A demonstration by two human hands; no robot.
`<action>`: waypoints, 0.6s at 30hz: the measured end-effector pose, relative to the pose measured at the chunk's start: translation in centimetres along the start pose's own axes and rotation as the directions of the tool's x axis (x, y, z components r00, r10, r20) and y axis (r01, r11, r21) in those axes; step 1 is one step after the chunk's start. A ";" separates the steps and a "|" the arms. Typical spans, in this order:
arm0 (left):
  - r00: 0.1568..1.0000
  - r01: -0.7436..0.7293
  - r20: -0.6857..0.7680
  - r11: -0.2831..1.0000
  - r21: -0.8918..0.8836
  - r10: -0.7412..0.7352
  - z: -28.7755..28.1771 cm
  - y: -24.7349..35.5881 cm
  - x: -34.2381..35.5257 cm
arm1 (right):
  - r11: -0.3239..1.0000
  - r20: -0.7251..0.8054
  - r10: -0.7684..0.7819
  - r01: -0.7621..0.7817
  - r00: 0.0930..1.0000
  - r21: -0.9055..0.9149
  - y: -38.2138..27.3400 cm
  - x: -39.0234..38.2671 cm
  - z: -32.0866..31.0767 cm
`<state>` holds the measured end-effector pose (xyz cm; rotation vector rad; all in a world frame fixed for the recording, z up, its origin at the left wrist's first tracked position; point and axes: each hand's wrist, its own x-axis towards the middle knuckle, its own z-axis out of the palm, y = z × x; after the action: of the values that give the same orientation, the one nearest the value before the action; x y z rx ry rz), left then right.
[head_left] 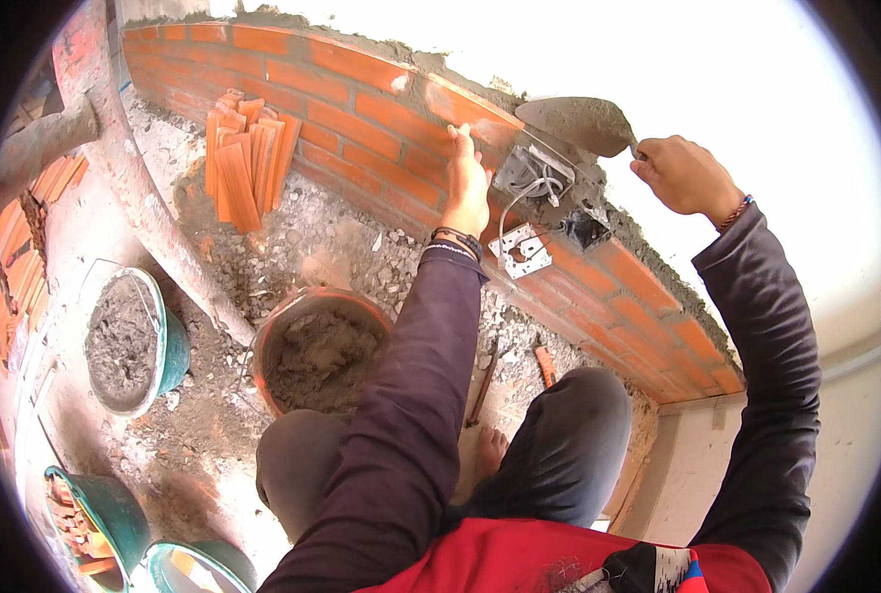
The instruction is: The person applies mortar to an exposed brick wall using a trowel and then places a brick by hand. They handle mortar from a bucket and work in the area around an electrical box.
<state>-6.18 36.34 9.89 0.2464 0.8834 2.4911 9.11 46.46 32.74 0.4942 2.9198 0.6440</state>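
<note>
Trowel (579, 125) juts leftward from right-hand fingers (648, 168).

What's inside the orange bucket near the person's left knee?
Grey, lumpy mortar lies in the orange bucket. The bottom is hidden beneath it, and the left sleeve covers part of the rim.

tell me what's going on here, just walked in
A person sits or squats facing low brickwork. The right hand grips a trowel by its handle, the blade at the brickwork's top edge, above an electrical box with loose wires. The left hand is open in front of the brickwork; whether it touches is unclear. An orange bucket of grey mortar stands near the knees.
</note>
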 end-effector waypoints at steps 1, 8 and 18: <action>1.000 -0.004 0.007 1.000 -0.013 0.004 0.2 -0.1 0.0 | 1.000 0.004 0.005 -0.005 1.000 -0.020 0.0 0.1 -0.1; 0.999 -0.018 0.035 1.000 -0.002 0.018 1.0 -0.5 0.2 | 0.997 0.064 -0.022 0.027 0.998 -0.071 0.1 1.0 -0.7; 1.000 -0.001 0.031 0.999 0.033 0.000 1.1 0.0 0.2 | 0.983 -0.057 -0.115 0.105 0.992 -0.150 -0.3 1.8 -1.0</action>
<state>-6.00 37.03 10.72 0.2963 0.9126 2.4679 7.18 46.46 33.42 0.2981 2.9056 0.8673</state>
